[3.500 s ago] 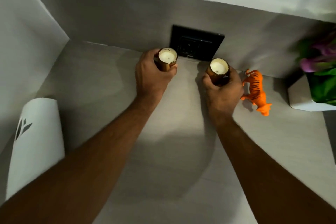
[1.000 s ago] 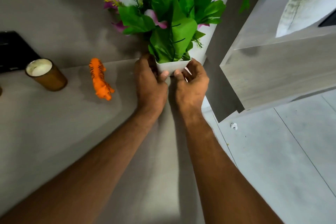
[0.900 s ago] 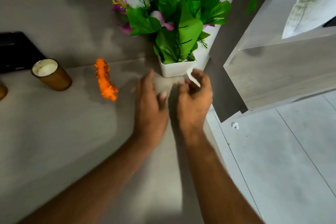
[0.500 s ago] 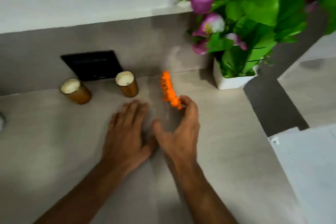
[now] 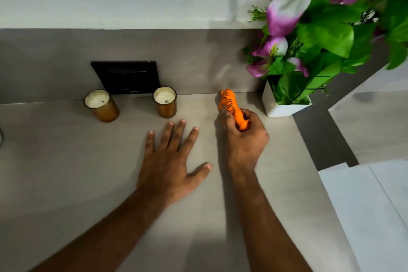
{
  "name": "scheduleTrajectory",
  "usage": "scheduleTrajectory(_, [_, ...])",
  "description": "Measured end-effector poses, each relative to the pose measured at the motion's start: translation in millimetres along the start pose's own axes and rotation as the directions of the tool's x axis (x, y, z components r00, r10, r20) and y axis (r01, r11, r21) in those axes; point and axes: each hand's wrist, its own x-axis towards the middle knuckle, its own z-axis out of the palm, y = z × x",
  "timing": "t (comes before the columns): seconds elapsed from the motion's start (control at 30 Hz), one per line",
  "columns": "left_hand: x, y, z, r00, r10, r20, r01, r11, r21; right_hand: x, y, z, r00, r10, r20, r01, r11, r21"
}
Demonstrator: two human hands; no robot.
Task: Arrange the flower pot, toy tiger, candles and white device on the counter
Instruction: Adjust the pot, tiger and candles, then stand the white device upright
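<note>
My right hand has its fingers clenched around the near end of the small orange plastic toy tiger with black stripes, right of centre in the frame on the grey table, while my left hand lies flat and released, fingers spread, just left of it. Two amber glass candles stand at the upper left below a black wall switch plate. The white square flower pot of purple flowers and green leaves sits at the upper right, near the tiger.
</note>
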Motion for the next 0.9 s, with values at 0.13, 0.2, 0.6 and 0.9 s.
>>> scheduleTrajectory(0.13, [1, -2, 5, 1.0, 0.001, -0.026, -0.001, 1.0, -0.007, 4, -2, -3, 1.0, -0.008, -0.018, 0.007, 0.999, -0.041])
scheduleTrajectory(0.2, [2, -2, 7, 0.999, 0.003, -0.043, -0.004, 1.0, -0.029, 3, -1, -3, 0.999, -0.011, -0.032, 0.009, 0.998, -0.059])
scheduleTrajectory(0.6, [-55, -45, -16, 0.806, -0.485, -0.339, -0.006, 0.565, -0.825, -47, -3, -16, 0.803, -0.596, -0.001, 0.567, 0.765, -0.306])
scheduleTrajectory(0.9, [20, -148, -56, 0.649, -0.721, -0.243, 0.129, 0.42, -0.899, -68, -47, 82, 0.879, -0.12, 0.462, 0.213, 0.965, -0.155])
